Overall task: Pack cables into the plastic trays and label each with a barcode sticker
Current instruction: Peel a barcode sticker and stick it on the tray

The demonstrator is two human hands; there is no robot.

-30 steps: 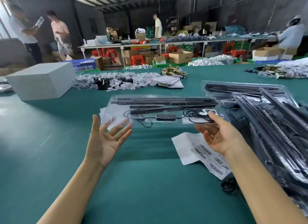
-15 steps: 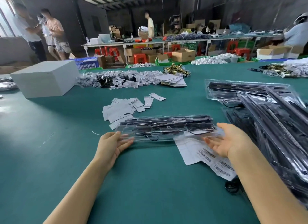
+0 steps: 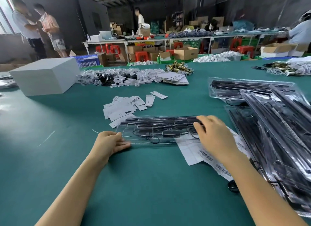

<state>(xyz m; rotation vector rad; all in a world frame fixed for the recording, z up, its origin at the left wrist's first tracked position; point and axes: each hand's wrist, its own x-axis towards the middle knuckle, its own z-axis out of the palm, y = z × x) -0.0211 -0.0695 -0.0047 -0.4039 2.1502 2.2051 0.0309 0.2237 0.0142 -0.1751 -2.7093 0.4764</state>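
A clear plastic tray [image 3: 158,131] with black cables and parts inside lies flat on the green table [image 3: 50,141] in front of me. My left hand [image 3: 110,141] touches its left end, fingers flat along the tray's edge. My right hand [image 3: 213,134] lies palm down on the tray's right end, covering it. Sheets of barcode stickers [image 3: 207,156] lie under and just right of that end, partly hidden by my right forearm.
A pile of packed clear trays [image 3: 276,134] fills the right side. Loose white paper slips [image 3: 127,106] lie behind the tray. A white box [image 3: 45,76] stands at far left, with small bagged parts [image 3: 121,77] beyond. A black ring [image 3: 233,186] lies by my right forearm. People work in the background.
The tray was held up in the air by both hands a second ago. It has come down onto the table, and my right hand has turned over to lie on top of it.
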